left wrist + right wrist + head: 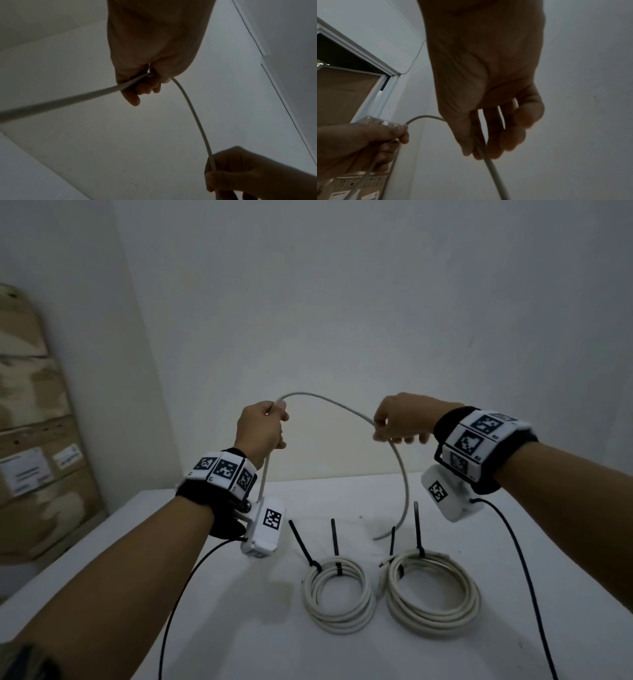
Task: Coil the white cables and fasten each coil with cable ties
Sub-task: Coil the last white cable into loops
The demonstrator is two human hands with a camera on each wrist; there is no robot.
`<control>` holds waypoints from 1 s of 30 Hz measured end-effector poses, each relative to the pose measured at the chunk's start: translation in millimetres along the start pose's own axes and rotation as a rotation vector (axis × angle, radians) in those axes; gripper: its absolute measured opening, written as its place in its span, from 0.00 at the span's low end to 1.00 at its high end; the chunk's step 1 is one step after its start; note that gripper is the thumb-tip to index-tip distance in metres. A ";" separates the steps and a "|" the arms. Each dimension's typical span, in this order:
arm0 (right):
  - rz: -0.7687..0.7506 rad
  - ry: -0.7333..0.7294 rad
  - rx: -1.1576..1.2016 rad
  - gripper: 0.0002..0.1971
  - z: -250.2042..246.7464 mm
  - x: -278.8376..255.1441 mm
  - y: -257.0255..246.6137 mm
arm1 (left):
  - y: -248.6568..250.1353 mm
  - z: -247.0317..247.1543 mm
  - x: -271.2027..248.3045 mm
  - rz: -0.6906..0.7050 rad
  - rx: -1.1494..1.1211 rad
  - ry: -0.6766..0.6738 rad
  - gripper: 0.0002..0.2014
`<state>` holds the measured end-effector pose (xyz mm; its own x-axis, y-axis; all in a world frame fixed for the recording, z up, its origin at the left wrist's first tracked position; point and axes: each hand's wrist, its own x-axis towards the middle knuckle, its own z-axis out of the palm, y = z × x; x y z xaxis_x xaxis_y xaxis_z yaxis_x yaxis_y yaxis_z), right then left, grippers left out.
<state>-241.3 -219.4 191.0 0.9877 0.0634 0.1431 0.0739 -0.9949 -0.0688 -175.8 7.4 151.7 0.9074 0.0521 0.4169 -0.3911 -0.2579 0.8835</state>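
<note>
White coils, two (337,594) (433,594), lie tied on table (548,559); third cable (342,405) uncoiled, gripped by left hand (262,426), pinched by right hand (399,419), ties pending

Head cam: high, angled forward and down over the white tabletop (513,594), mid-range. Both wrist cams sit under the palms, very close, aimed up along the fingers at wall and probably ceiling, dim. All three share the thin white round cable (329,402) (193,115) (489,166) spanning both hands.
</note>
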 end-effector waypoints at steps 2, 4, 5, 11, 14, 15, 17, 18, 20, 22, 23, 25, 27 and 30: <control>0.036 -0.083 0.151 0.11 5.4 2.3 -1.3 | -4.7 -5.6 0.7 -0.012 0.003 -0.002 0.15; 0.031 -0.051 0.384 0.10 7.1 5.0 -4.4 | -8.7 -8.0 -0.7 -0.023 -0.004 -0.032 0.15; 0.015 -0.012 0.527 0.09 6.2 5.7 -6.4 | -10.0 -8.2 -1.9 -0.033 -0.013 -0.054 0.15; -0.141 -0.097 1.373 0.10 -2.3 0.0 -22.3 | -12.2 -18.2 -6.6 -0.149 -0.184 -0.213 0.16; -0.211 -0.144 1.679 0.12 6.0 0.8 -28.1 | -14.1 -27.4 -6.4 -0.263 -0.420 -0.324 0.19; -0.221 -0.127 1.756 0.12 10.1 1.7 -30.8 | -13.9 -29.8 -7.0 -0.302 -0.505 -0.358 0.22; -0.213 -0.060 1.900 0.12 20.8 5.4 -37.0 | -11.8 -33.9 -9.7 -0.370 -0.668 -0.430 0.31; -0.195 -0.019 1.966 0.13 26.4 7.5 -39.6 | -10.4 -36.0 -11.7 -0.389 -0.742 -0.466 0.36; -0.124 0.048 2.068 0.13 38.3 11.4 -42.7 | -7.7 -40.6 -15.9 -0.403 -0.841 -0.543 0.45; -0.011 0.066 2.147 0.13 48.1 14.4 -42.8 | -3.9 -46.5 -20.3 -0.404 -0.821 -0.645 0.47; 0.051 0.067 2.175 0.14 51.2 15.8 -41.3 | -1.6 -48.5 -22.9 -0.383 -0.745 -0.693 0.46; 0.128 0.091 2.162 0.14 54.2 18.3 -36.8 | 0.0 -48.4 -28.3 -0.274 -0.432 -0.763 0.32; 0.144 0.127 2.115 0.14 54.5 19.5 -34.2 | 0.6 -42.4 -39.6 -0.150 -0.015 -0.773 0.18; 0.116 0.153 2.086 0.13 49.2 18.7 -37.1 | -6.4 -29.6 -51.6 -0.146 0.167 -0.763 0.15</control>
<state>-218.7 -177.4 147.6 0.9895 -0.0921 0.1111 0.1437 0.5617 -0.8147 -224.7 35.0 130.8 0.8261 -0.5633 -0.0152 -0.2872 -0.4441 0.8487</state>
